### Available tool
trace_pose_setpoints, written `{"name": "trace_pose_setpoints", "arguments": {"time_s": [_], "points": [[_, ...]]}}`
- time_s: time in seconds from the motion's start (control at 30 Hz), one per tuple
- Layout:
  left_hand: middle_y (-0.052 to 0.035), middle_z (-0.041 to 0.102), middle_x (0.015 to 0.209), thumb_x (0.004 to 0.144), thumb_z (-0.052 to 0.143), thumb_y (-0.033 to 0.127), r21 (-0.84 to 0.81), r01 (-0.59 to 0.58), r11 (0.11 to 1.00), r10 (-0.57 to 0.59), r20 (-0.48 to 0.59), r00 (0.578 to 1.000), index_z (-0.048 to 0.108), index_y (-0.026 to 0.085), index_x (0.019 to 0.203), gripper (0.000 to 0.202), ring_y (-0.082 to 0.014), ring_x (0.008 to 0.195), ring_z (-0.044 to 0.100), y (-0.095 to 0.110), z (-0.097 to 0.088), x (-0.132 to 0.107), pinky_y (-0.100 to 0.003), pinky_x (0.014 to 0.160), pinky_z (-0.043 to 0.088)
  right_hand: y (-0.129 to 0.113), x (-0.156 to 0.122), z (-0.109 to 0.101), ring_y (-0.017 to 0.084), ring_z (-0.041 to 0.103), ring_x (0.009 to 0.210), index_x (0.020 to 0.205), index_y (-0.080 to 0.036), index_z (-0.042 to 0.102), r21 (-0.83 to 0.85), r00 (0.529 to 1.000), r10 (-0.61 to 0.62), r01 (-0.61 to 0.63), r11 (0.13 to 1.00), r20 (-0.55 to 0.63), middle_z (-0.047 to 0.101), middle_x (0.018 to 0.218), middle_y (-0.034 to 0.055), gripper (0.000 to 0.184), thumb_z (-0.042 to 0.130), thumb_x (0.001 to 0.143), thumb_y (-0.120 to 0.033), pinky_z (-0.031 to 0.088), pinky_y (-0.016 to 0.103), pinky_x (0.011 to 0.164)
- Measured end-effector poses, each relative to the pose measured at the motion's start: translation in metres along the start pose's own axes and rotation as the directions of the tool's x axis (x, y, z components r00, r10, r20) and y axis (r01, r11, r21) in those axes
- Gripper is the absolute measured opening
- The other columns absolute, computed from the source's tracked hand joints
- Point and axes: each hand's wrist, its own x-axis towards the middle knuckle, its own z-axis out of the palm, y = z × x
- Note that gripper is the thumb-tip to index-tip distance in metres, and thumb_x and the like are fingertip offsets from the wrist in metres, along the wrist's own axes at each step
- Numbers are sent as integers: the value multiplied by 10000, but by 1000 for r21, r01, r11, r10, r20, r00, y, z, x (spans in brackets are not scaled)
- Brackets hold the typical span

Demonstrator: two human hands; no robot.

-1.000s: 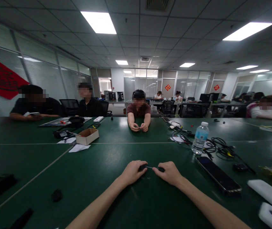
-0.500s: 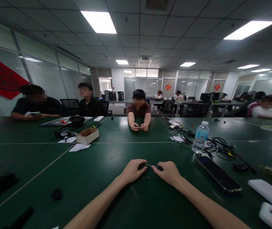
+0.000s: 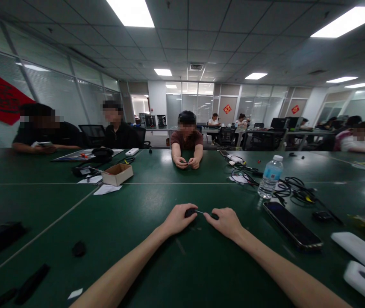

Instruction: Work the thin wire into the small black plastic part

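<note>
My left hand (image 3: pixel 179 219) is pinching a black piece (image 3: pixel 188 212), likely light, rigid, best held behind the fingertip-side rod (image 3: pixel 199 211); right hand (image 3: pixel 227 223): grip unclear.

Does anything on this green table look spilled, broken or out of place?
Nothing looks spilled or visibly broken. The black cables beside the upright water bottle seem most untidy, lying in loose, tangled loops rather than neatly coiled.

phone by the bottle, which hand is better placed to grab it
Likely right: the right hand is nearer the phone; the left hand is farther across. Each holds a dark piece.
</note>
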Motion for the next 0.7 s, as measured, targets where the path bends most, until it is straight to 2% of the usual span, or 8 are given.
{"name": "trace_pose_setpoints", "arguments": {"time_s": [0.17, 0.3, 0.53, 0.7], "points": [[-28, 682, 1104, 893, 540, 314, 26, -22, 999, 22, 2, 1000, 621, 229, 1154, 286, -193, 1005, 624, -1, 1, 0, -312, 900, 466, -1, 1, 0, 122, 578, 500, 724, -204, 669, -13, 1000, -5, 5, 1000, 5, 656, 605, 5, 474, 413, 953, -531, 445, 253, 591], [-32, 682, 1091, 892, 539, 324, 42, -27, 999, 27, -7, 1000, 623, 228, 1144, 282, -196, 996, 626, -3, 3, 0, -312, 896, 465, -2, 1, 0, 133, 579, 516, 696, -203, 654, -52, 999, -9, 8, 999, -34, 644, 595, 5, 470, 430, 942, -535, 431, 260, 589], [-49, 670, 1100, 910, 509, 333, 96, -61, 993, 59, 28, 998, 608, 222, 1165, 296, -197, 1007, 613, 0, 0, -3, -316, 895, 462, 0, 0, 0, 121, 588, 527, 722, -204, 662, 23, 999, -44, 44, 999, -12, 653, 619, -5, 436, 443, 947, -507, 429, 236, 571], [-52, 677, 1030, 915, 496, 339, 120, -73, 990, 69, 36, 997, 608, 219, 1168, 302, -195, 940, 621, 1, 0, -3, -311, 854, 466, 1, 0, -2, 120, 578, 516, 688, -200, 655, 7, 998, -58, 58, 998, -32, 643, 597, -5, 441, 455, 941, -500, 415, 231, 551]]}}
